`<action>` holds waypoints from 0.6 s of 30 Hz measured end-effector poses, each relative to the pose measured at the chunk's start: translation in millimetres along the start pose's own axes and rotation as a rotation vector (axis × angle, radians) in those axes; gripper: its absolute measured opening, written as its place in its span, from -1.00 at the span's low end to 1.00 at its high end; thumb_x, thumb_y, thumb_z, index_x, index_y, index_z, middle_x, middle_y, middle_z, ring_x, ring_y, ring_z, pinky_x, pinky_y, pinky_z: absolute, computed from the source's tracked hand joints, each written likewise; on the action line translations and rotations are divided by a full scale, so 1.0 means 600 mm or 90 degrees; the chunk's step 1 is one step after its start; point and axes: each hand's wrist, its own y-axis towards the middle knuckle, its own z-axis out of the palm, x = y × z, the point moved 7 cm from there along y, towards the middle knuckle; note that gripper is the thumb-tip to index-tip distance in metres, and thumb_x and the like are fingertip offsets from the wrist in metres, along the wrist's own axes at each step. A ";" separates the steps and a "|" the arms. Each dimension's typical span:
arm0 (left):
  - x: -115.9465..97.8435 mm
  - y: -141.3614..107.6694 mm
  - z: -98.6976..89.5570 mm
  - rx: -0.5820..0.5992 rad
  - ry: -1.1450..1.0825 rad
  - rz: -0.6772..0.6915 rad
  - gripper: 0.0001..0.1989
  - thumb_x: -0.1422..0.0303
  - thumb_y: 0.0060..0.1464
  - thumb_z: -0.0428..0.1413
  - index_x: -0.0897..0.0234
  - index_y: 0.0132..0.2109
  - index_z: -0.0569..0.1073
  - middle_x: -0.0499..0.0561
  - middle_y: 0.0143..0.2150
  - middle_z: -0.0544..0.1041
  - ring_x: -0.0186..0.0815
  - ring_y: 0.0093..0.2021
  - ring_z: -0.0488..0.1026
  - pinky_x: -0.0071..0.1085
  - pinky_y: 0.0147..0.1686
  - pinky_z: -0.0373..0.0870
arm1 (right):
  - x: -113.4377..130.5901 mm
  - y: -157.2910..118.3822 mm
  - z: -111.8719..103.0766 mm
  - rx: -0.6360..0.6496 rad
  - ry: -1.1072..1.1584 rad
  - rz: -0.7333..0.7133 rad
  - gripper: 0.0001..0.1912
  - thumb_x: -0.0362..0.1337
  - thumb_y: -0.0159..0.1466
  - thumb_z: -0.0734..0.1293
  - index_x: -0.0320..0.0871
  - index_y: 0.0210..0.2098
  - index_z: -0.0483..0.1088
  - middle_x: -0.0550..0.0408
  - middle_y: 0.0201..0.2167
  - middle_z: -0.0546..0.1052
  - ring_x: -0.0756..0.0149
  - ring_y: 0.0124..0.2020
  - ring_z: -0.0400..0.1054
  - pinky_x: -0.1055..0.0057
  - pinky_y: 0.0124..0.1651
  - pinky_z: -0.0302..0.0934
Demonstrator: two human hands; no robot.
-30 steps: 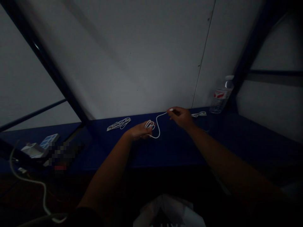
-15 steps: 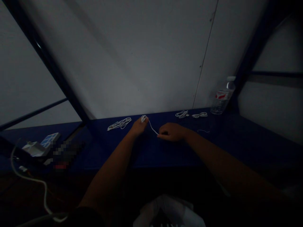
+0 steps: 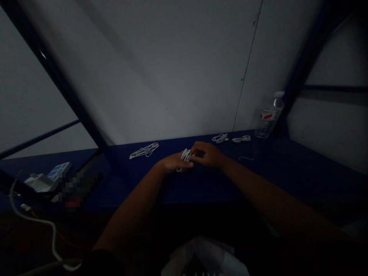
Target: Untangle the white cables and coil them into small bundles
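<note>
A thin white cable (image 3: 185,155), wound into a small bundle, sits between my two hands above the dark blue table top (image 3: 201,188). My left hand (image 3: 175,163) holds the lower part of the bundle, with its fingers wrapped around the loops. My right hand (image 3: 206,154) pinches the bundle from the other side, and its fingers partly hide the cable. Both hands are close together and nearly touching.
Coiled white cables lie along the back of the table: one (image 3: 144,150) to the left, two (image 3: 220,138) (image 3: 241,139) to the right. A plastic water bottle (image 3: 268,117) stands at the back right. A blurred patch, a white device and a blue box sit at the left.
The loose cable length is now gathered into a bundle. My right hand has moved left and up to meet my left hand, and both now hold the cable together.
</note>
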 end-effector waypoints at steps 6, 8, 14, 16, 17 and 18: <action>-0.015 0.002 0.026 0.031 0.027 0.008 -0.54 0.38 -0.16 0.33 0.38 -0.08 0.40 -0.15 -0.53 0.33 -0.51 -0.61 0.24 -0.54 -0.61 0.12 | 0.057 0.004 0.002 -0.062 -0.094 -0.140 -0.66 -0.13 0.29 0.31 -0.12 0.02 0.38 -0.09 -0.07 0.44 0.13 -0.07 0.32 0.18 -0.03 0.26; -0.014 0.002 0.032 0.045 0.052 0.012 -0.63 0.39 -0.17 0.32 0.39 -0.18 0.41 -0.14 -0.56 0.32 -0.51 -0.61 0.24 -0.54 -0.60 0.14 | 0.061 0.006 0.011 -0.041 -0.123 -0.144 -0.75 -0.12 0.30 0.31 -0.11 -0.11 0.45 -0.06 -0.17 0.47 0.16 -0.13 0.34 0.21 -0.06 0.26; 0.003 0.012 0.023 -0.018 0.119 -0.028 -0.51 0.31 -0.16 0.35 0.33 -0.08 0.37 -0.11 -0.48 0.41 -0.46 -0.57 0.35 -0.50 -0.54 0.29 | 0.020 0.003 0.012 -0.074 -0.036 -0.039 -0.82 -0.15 0.29 0.34 -0.13 -0.31 0.48 0.09 -0.42 0.51 0.35 -0.40 0.36 0.39 -0.29 0.24; 0.008 0.014 0.011 -0.070 0.177 -0.059 -0.57 0.23 -0.13 0.34 0.34 -0.17 0.39 -0.09 -0.48 0.41 -0.44 -0.56 0.36 -0.48 -0.54 0.30 | 0.003 0.003 0.003 -0.134 -0.023 0.018 -0.81 -0.13 0.26 0.36 -0.13 -0.34 0.47 0.09 -0.42 0.52 0.35 -0.43 0.36 0.40 -0.32 0.23; 0.006 0.014 0.006 -0.095 0.189 -0.060 -0.60 0.18 -0.10 0.32 0.34 -0.21 0.39 -0.10 -0.50 0.39 -0.45 -0.58 0.34 -0.49 -0.57 0.27 | -0.003 0.003 -0.003 -0.163 -0.019 0.037 -0.81 -0.13 0.26 0.36 -0.14 -0.33 0.47 0.07 -0.40 0.52 0.34 -0.41 0.37 0.39 -0.31 0.24; 0.003 0.013 0.004 -0.111 0.182 -0.052 -0.60 0.14 -0.07 0.29 0.33 -0.24 0.38 -0.12 -0.53 0.35 -0.47 -0.60 0.29 -0.51 -0.60 0.22 | -0.006 0.003 -0.006 -0.182 -0.017 0.047 -0.81 -0.14 0.28 0.34 -0.14 -0.30 0.47 0.06 -0.37 0.53 0.33 -0.39 0.38 0.38 -0.29 0.25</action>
